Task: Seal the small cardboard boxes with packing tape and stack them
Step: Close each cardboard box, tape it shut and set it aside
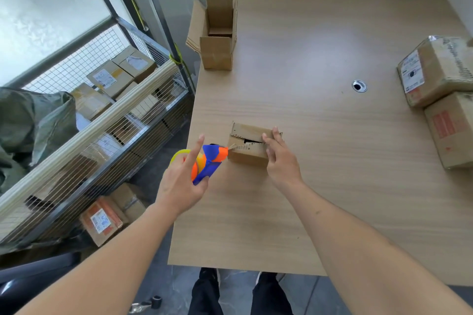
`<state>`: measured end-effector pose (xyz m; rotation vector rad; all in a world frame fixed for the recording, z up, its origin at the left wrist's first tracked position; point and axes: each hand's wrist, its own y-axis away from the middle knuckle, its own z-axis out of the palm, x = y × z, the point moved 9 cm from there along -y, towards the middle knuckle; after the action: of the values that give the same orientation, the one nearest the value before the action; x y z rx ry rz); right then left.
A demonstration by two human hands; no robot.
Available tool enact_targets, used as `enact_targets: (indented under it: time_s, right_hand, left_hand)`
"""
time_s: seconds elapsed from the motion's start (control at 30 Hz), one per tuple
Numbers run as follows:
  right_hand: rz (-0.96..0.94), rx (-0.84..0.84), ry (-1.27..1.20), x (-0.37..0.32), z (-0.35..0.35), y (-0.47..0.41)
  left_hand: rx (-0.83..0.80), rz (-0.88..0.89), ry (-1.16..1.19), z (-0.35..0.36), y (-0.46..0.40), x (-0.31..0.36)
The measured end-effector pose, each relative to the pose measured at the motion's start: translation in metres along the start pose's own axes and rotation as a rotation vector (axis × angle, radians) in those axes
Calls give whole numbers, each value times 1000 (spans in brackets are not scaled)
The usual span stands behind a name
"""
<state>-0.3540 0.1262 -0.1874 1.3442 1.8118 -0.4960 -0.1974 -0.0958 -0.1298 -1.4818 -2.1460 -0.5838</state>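
Observation:
A small cardboard box [249, 153] sits near the left edge of the wooden table [320, 174], its top flaps nearly closed with a dark gap between them. My right hand [280, 158] rests on the box's right end, fingers straight over the flaps. My left hand [183, 181] grips a blue and orange tape dispenser [210, 161] with a yellow loop, index finger stretched out. The dispenser's orange nose touches the box's left end.
A taller open cardboard box [217, 54] stands at the table's far left edge. Two labelled parcels [435, 69] [453, 130] lie at the right edge. A cable hole [359, 85] is mid-table. A wire cage cart [102, 115] full of parcels stands left of the table.

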Motion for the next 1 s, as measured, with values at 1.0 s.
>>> enact_targets:
  time_s: [1.0]
  right_hand:
    - [-149,-252,-63,-43,-21,-2]
  left_hand:
    - [-398,346,-199,18,-70,80]
